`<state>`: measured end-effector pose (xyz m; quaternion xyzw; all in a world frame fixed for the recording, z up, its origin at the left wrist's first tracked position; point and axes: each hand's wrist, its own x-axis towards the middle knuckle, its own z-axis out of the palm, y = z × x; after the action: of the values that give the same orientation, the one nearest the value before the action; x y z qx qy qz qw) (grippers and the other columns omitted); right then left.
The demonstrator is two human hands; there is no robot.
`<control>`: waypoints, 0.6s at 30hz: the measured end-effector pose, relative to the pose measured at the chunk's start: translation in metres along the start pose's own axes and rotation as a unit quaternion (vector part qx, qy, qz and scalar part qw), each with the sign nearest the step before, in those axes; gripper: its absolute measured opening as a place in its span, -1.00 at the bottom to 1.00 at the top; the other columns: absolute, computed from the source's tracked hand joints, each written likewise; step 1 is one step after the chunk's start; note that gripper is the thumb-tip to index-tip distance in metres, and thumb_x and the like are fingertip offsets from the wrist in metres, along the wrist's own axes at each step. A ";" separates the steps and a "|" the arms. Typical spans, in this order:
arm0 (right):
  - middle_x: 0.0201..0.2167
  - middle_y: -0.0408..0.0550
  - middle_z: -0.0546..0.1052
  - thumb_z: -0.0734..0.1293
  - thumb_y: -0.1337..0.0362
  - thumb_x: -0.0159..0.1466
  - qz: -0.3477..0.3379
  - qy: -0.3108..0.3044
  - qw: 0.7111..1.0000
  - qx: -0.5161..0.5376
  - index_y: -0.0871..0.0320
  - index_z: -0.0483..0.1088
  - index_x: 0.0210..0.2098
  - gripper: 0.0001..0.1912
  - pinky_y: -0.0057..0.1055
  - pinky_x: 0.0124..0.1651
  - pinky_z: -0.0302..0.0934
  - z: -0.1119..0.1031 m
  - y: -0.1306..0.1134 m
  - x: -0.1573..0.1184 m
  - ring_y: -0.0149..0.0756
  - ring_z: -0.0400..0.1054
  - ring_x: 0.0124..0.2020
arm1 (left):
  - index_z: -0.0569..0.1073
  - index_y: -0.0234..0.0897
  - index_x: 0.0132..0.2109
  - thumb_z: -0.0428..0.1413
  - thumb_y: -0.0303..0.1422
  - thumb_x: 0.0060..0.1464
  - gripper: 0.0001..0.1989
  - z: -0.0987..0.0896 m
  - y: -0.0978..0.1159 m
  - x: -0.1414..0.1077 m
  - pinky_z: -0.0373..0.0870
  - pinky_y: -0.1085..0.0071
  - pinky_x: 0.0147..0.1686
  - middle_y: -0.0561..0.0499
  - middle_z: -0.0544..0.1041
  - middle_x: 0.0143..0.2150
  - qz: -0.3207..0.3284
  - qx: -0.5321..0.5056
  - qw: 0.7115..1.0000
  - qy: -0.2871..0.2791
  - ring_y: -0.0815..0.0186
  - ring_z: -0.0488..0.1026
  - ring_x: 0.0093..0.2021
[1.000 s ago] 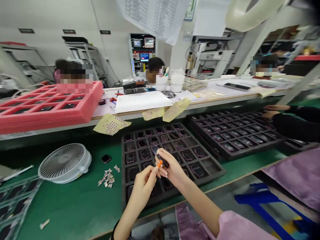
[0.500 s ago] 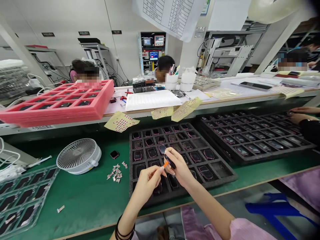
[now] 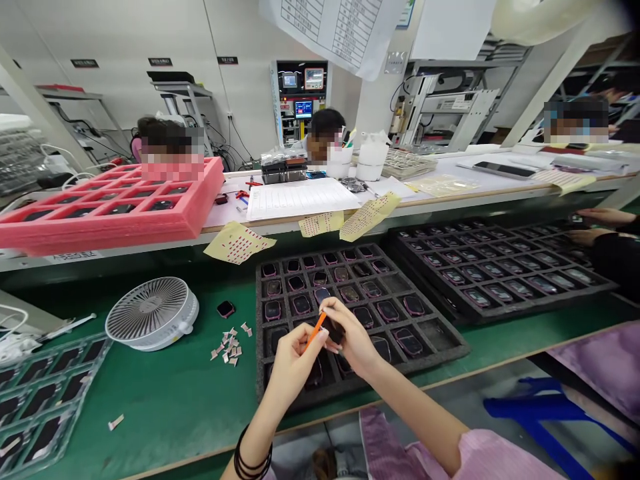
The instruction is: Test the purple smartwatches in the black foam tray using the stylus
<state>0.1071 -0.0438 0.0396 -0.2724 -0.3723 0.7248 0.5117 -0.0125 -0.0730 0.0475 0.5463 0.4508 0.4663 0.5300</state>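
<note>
Above the black foam tray (image 3: 259, 320), my left hand (image 3: 293, 360) is closed around a thin orange stick (image 3: 315, 331) that slants up to the right. The stick's upper end reaches the fingers of my right hand (image 3: 354, 337). That hand is closed on a small dark watch piece (image 3: 332, 328), held just right of the stick and partly hidden by the fingers. Several watch cases (image 3: 389, 311) with dark faces and pinkish rims sit in the tray's compartments under and around both hands.
Left on the green bench lie a white fan (image 3: 153, 313), a dark watch (image 3: 225, 309), several small pale tabs (image 3: 231, 347) and a clear plastic tray (image 3: 75, 437). A second foam tray (image 3: 470, 313) is at right, near another person's hands (image 3: 597, 227). A pink foam tray (image 3: 195, 213) sits on the shelf.
The orange stick has turned more upright and shows more of its length. My right-hand fingers now meet its upper end. The other person's hands at right have shifted slightly.
</note>
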 end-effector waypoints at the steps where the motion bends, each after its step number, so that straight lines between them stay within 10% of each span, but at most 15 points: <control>1: -0.65 -0.33 0.23 0.37 0.10 0.18 -0.005 0.001 1.000 -0.029 0.10 0.28 -0.34 -0.76 -0.64 -0.73 -0.08 0.000 0.002 -0.002 -0.57 0.03 -0.74 | 0.33 -0.29 -0.47 0.06 0.06 0.04 -0.54 0.001 0.000 0.000 -0.06 0.53 -0.67 0.14 0.26 -0.62 0.004 0.004 1.000 -0.004 0.51 0.01 -0.66; 6: -0.53 -0.28 0.28 0.29 0.01 0.23 -0.069 0.014 0.977 -0.202 0.05 0.23 -0.23 -0.72 -0.55 -0.67 0.09 -0.037 -0.018 0.011 -0.48 0.16 -0.67 | 0.29 -0.27 -0.44 0.04 0.04 0.06 -0.57 -0.025 -0.004 -0.008 -0.08 0.55 -0.68 0.21 0.10 -0.64 -0.007 0.047 0.998 0.038 0.51 -0.05 -0.66; 9: -0.42 -0.20 0.32 0.19 0.01 0.27 -0.161 0.147 0.885 -0.412 0.05 0.19 -0.16 -0.72 -0.46 -0.55 0.20 -0.093 -0.057 0.034 -0.40 0.24 -0.56 | 0.30 -0.25 -0.42 0.00 0.04 0.05 -0.59 -0.073 -0.011 -0.017 0.00 0.53 -0.64 0.18 0.13 -0.62 -0.022 0.122 0.979 0.164 0.46 0.04 -0.66; 11: -0.40 -0.13 0.37 0.17 0.06 0.26 -0.170 0.201 0.794 -0.548 0.09 0.21 -0.20 -0.76 -0.40 -0.44 0.22 -0.134 -0.080 0.048 -0.31 0.29 -0.44 | 0.33 -0.23 -0.41 -0.02 0.01 0.03 -0.62 -0.106 -0.018 -0.022 0.10 0.50 -0.57 0.11 0.25 -0.60 -0.041 0.239 0.942 0.231 0.37 0.21 -0.60; 18: -0.51 -0.11 0.42 0.24 0.26 0.17 -0.108 0.174 0.709 -0.675 0.10 0.28 -0.42 -0.93 -0.32 -0.30 0.19 -0.199 -0.094 0.065 -0.23 0.32 -0.45 | 0.34 -0.20 -0.41 -0.10 -0.22 0.14 -0.76 -0.151 -0.050 -0.026 0.17 0.46 -0.51 -0.02 0.44 -0.58 -0.230 0.502 0.808 0.204 0.12 0.46 -0.47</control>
<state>0.2905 0.0884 0.0012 -0.6241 -0.6940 0.1596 0.3217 -0.1660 -0.0732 -0.0026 0.5086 0.8324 0.1405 0.1693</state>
